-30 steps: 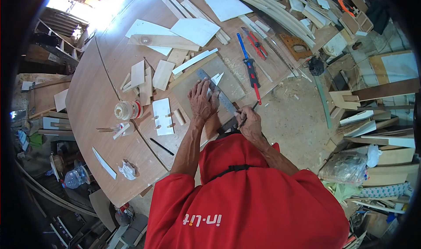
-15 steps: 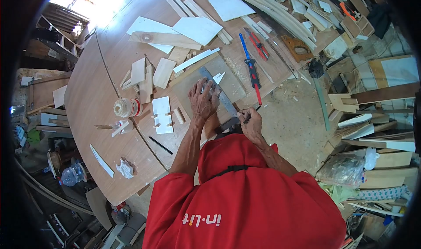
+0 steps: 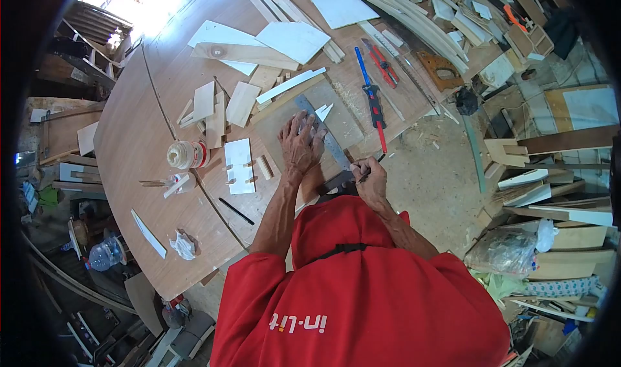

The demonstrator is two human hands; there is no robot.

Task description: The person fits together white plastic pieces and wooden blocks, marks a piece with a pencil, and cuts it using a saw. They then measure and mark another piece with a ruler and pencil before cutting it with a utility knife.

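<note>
Left hand [image 3: 302, 144]: palm down, fingers extended and slightly apart, over the long grey metal ruler [image 3: 334, 150].
Right hand [image 3: 370, 179]: fingers curled in at the ruler's near end; cannot tell what they hold.
Ruler: slants across the flat greyish-beige board [image 3: 344, 122], beside white pointed pieces [image 3: 324, 111].
Slim blue, black and red tool [image 3: 373, 103]: right of the board.

The left hand's [image 3: 300, 147] leftward path is obstructed by a wooden block [image 3: 264, 168], apparently low. Room is left between the black stick [image 3: 236, 211] and crumpled wad [image 3: 183, 245].
</note>
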